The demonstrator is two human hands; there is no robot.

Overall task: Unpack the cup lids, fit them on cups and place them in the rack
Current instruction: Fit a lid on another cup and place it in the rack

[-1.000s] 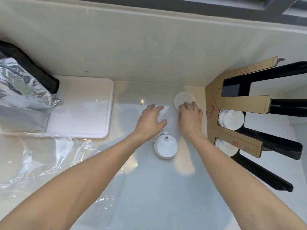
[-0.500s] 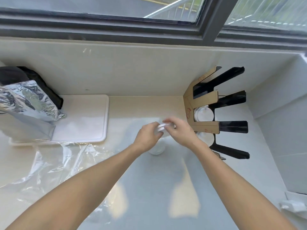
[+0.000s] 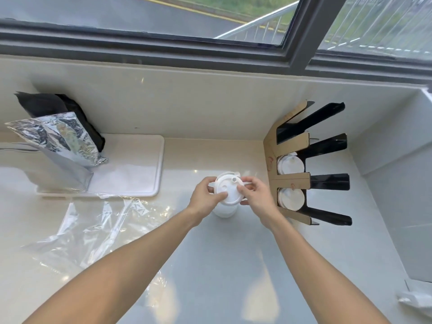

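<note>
Trouble could be had here: the round white plastic lid (image 3: 228, 189) is pinched by curled fingers (image 3: 219, 195) of both hands over the white paper cup (image 3: 225, 210), so uneven pressing could leave it crooked.

A silver foil bag (image 3: 58, 146) and black bag (image 3: 58, 108) stand at the counter's (image 3: 210, 265) back left beside a white tray (image 3: 138, 169).

No text, label, brand or number can be read. The only markings are faint red scrawls on the brown cardboard face of the rack (image 3: 271, 160), one near its upper slot and one on a lower arm; they are too small and blurred to make out.
</note>
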